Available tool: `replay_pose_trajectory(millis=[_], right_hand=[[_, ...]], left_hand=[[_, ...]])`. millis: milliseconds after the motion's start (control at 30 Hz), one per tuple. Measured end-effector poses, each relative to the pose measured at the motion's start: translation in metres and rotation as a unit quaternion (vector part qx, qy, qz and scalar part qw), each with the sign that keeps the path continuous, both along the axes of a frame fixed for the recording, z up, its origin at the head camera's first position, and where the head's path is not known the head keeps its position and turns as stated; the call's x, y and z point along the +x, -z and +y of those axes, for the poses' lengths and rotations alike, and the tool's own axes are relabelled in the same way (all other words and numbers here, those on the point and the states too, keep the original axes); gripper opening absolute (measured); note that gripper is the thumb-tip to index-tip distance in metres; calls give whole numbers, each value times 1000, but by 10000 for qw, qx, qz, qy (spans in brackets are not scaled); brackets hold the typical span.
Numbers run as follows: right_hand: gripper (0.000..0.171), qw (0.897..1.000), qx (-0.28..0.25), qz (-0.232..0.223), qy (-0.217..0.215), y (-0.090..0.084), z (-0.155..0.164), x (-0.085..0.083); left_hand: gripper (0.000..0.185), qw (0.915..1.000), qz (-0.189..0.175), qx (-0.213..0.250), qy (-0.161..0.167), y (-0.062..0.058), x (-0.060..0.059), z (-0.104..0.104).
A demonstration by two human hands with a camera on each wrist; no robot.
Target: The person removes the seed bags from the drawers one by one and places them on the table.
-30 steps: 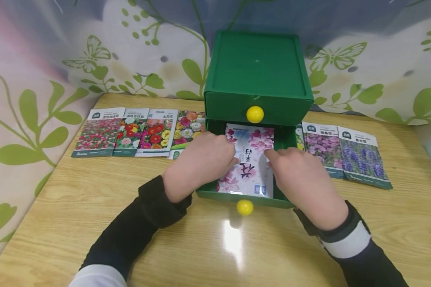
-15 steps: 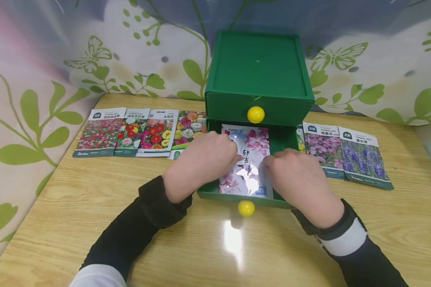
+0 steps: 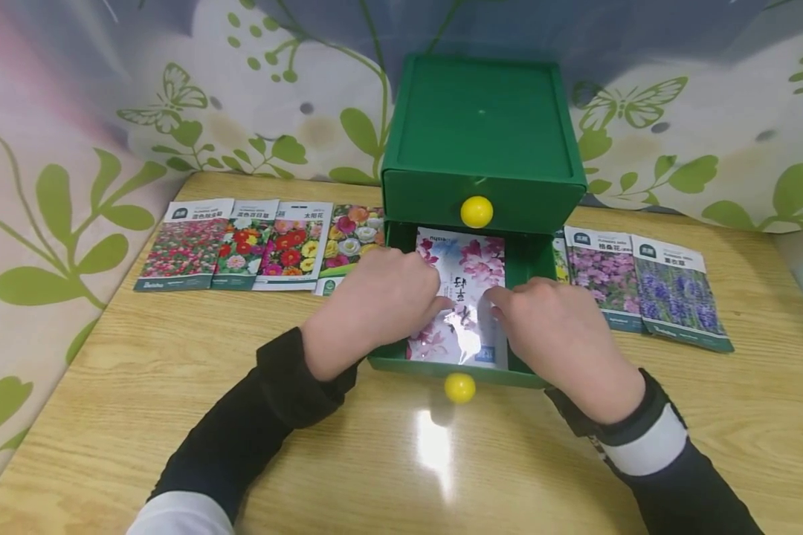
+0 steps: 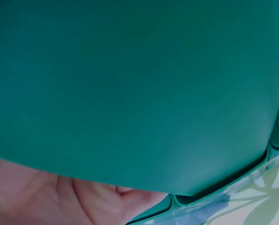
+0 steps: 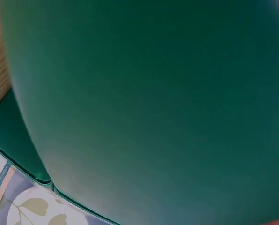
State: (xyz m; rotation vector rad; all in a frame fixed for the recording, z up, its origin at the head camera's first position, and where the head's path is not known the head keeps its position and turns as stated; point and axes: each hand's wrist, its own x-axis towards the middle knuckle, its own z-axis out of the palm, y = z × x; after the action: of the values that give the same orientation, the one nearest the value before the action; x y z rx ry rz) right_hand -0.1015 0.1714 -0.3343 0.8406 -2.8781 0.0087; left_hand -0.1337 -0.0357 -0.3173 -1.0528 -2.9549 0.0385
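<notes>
A pink flower packet (image 3: 475, 260) lies inside the open lower drawer (image 3: 401, 365), apparently placed though perhaps unsettled, between the left hand (image 3: 378, 301) and right hand (image 3: 558, 327), their fingers too hidden to tell any grip, while other packets (image 3: 186, 245) still lie on the desk (image 3: 348, 475).

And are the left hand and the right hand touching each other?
Apart. In the head view, the pink-blossom packet shows between the left hand and the right hand.

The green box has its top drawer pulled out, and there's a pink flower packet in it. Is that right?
Not quite: the bottom drawer of the green box is pulled out, as the head view shows. The pink flower packet is in it.
</notes>
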Motion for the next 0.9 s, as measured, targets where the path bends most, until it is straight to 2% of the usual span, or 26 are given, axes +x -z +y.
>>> replay_pose_trajectory(millis=[167,267,367,533,667,800,900], right_hand=[[14,10000,-15,21,-61,0,0,0],[14,9999,-17,75,-111,0,0,0],[15,9999,-20,92,-124,0,1,0],[20,10000,-62,23,-45,0,0,0],[31,9995,-133,-262,143,-2,-1,0],[38,9949,-510,-770,398,-6,-1,0],[36,9902,-1018,-775,568,-9,2,0]], left_hand=[[30,9994,49,273,-202,-2,-2,-2],[21,9964,-22,765,-364,-4,-3,-3],[16,9862,-369,1516,-560,-6,-5,-4],[11,9603,-944,2483,-851,-8,-13,-6],[10,9462,-1123,2836,-1082,-11,-18,-11],[10,9400,-1223,2938,-1231,-15,-21,-16],[10,9374,-1288,2980,-1259,-17,-22,-18]])
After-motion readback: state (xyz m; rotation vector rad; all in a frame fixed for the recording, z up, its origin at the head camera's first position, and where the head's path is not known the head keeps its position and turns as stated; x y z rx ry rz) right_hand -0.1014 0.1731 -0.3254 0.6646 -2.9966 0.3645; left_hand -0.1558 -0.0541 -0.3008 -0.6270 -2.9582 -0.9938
